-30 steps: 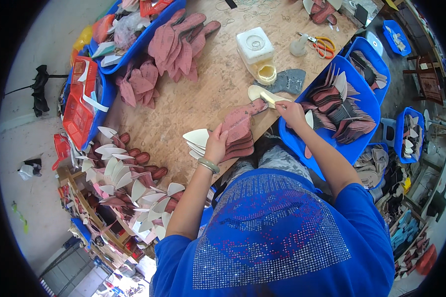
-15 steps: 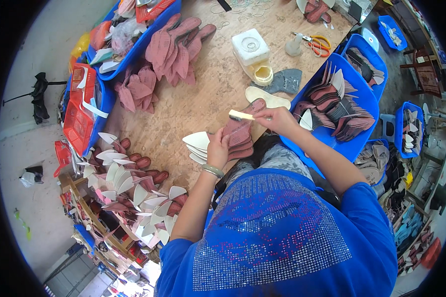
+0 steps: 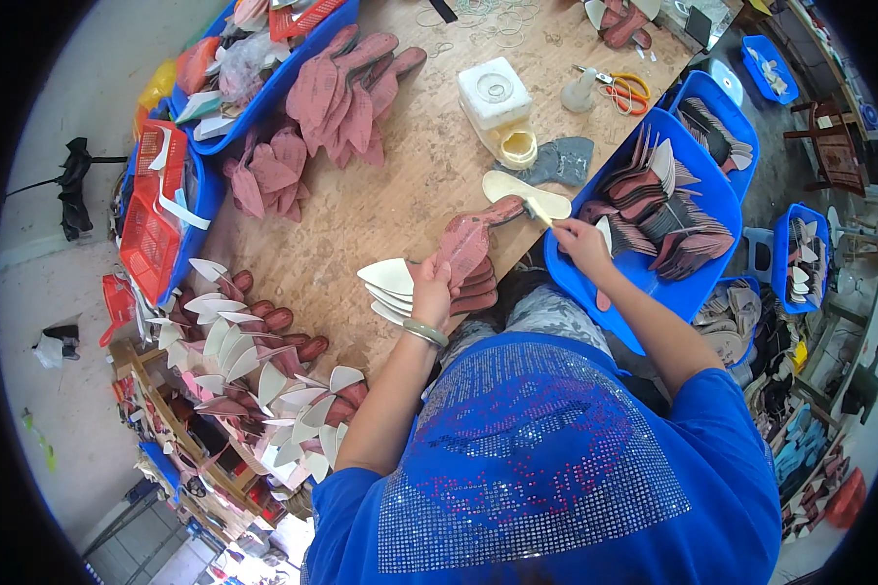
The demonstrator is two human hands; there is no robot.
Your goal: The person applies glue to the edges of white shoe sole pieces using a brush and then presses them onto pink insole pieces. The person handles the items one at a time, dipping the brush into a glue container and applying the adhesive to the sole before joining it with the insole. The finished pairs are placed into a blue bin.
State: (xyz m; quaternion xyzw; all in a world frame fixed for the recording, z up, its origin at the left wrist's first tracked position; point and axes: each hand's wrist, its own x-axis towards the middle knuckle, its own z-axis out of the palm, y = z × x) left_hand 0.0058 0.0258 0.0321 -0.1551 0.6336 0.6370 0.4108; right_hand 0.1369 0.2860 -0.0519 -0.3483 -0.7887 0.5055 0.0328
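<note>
Wooden worktable (image 3: pixel 380 195) fills the view's centre, blue bins crowding its rim. Since a moment ago the right hand (image 3: pixel 580 244), pinching a small brush (image 3: pixel 538 211), has come back from the glue pot (image 3: pixel 517 148) at twelve o'clock to the reddish insole (image 3: pixel 473 239), which the left hand (image 3: pixel 431 288) grips at its lower end, so gluing looks underway.

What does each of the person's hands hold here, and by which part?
The left hand grips the reddish insole piece at its near, wide end. The right hand holds a small brush by its handle, bristles toward the insole.
</note>
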